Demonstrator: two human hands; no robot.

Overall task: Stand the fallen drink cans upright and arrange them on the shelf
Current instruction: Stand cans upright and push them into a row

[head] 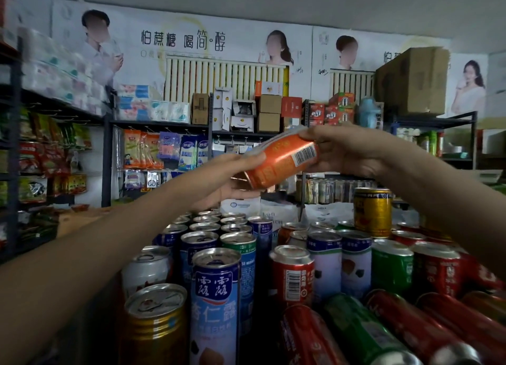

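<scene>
The left hand (224, 178) cups the lower end of an orange can (284, 162) and the right hand (347, 151) grips its upper end, holding it tilted in the air above the upright cans (216, 296). At the lower right, red and green cans (364, 334) lie fallen.
</scene>
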